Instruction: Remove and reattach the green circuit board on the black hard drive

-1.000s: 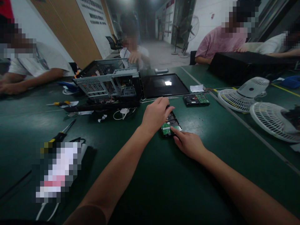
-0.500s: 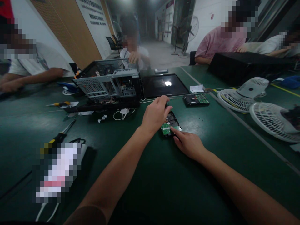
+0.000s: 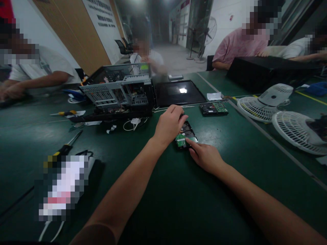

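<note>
A hard drive (image 3: 186,129) lies on the green table, its green circuit board facing up at the near end. My left hand (image 3: 170,123) is above the drive's far end, fingers curled closed around a small dark thing, mostly hidden, that I cannot make out. Pressing on the near right part of the board, the index finger of my right hand (image 3: 206,156) is stretched out, with the thumb by the drive's near edge. Further back and to the right sits a second hard drive (image 3: 214,109), untouched.
An open computer case (image 3: 117,92) stands back left, beside a dark panel (image 3: 180,92). Screwdrivers (image 3: 66,145) and a blurred-out device (image 3: 67,183) lie left. White fan parts (image 3: 298,131) and a black case (image 3: 268,73) are at right. Several people sit around the table.
My hands and the hard drive stay almost still. Across the table, a person's hand has moved off the top of the open computer case.
</note>
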